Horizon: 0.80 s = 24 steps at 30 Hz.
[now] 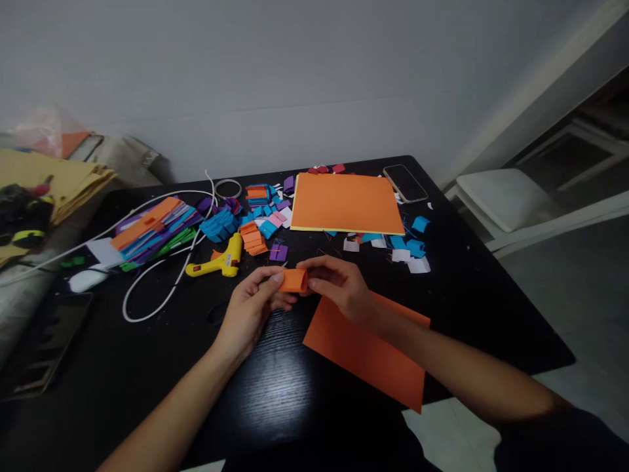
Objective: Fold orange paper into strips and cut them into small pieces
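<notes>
Between my two hands, above the black table, is a small folded piece of orange paper point(293, 281), shaped like a flat tube with its open end to the right. My left hand point(256, 298) pinches its left end, thumb on top. At the right end, my right hand point(339, 285) grips the paper's edge with thumb and fingers. Below my right forearm lies an orange sheet point(363, 351), partly covered by it. A yellow glue gun point(219, 259) rests on the table left of my hands.
A stack of orange and yellow sheets point(348, 203) lies at the back, with folded blue pieces point(219, 225) and paper strips point(157, 229) to its left. A phone point(405, 183) sits at the back right. A white cable point(128, 305) loops across the left side of the table point(147, 373).
</notes>
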Each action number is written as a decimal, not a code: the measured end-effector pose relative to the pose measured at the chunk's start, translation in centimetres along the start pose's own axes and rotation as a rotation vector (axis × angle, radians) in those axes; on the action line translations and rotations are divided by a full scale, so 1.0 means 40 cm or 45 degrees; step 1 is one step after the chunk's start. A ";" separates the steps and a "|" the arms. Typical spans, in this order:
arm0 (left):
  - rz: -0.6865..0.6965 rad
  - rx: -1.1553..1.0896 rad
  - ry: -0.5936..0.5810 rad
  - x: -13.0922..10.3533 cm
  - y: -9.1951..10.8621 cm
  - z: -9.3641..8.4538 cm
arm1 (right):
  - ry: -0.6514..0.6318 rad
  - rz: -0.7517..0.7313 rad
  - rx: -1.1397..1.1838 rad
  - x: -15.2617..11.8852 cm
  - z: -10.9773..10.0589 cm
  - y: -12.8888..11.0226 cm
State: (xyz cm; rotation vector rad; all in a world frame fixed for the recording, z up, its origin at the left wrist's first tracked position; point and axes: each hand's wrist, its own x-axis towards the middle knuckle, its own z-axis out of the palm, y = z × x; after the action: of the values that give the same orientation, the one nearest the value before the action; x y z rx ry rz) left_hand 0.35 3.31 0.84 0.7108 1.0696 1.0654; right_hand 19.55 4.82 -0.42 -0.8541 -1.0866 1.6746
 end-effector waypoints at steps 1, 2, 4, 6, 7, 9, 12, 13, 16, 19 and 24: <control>0.002 0.009 0.004 0.001 -0.001 -0.001 | 0.001 0.005 -0.009 0.001 -0.001 0.002; 0.006 0.018 0.006 0.001 -0.002 -0.002 | 0.006 0.003 -0.025 0.003 -0.001 0.005; 0.021 0.041 0.011 0.001 -0.004 -0.003 | 0.025 -0.019 -0.074 0.006 -0.002 0.008; 0.043 0.064 0.015 0.001 -0.006 -0.004 | 0.057 -0.050 -0.161 0.009 -0.003 0.010; 0.058 0.075 0.016 0.001 -0.007 -0.005 | 0.082 -0.061 -0.213 0.011 -0.004 0.009; 0.092 0.099 0.011 0.000 -0.009 -0.006 | 0.145 -0.071 -0.303 0.017 -0.010 0.006; 0.128 0.147 -0.016 0.000 -0.012 -0.007 | 0.236 -0.057 -0.358 0.031 -0.029 0.001; 0.135 0.172 -0.029 -0.001 -0.013 -0.007 | 0.260 -0.048 -0.368 0.039 -0.037 -0.002; 0.206 0.298 -0.048 -0.004 -0.022 -0.004 | 0.321 -0.019 -0.403 0.071 -0.069 -0.009; 0.326 0.479 -0.072 -0.011 -0.036 0.000 | 0.347 0.023 -0.457 0.115 -0.098 -0.019; 0.454 0.746 -0.144 -0.018 -0.054 0.000 | 0.347 0.066 -0.733 0.191 -0.111 -0.036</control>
State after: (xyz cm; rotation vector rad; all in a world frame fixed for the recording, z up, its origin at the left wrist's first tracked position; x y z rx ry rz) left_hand 0.99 1.89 -0.80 1.4580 1.1927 0.9934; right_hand 21.50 13.53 -1.17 -1.4384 -1.3801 1.2419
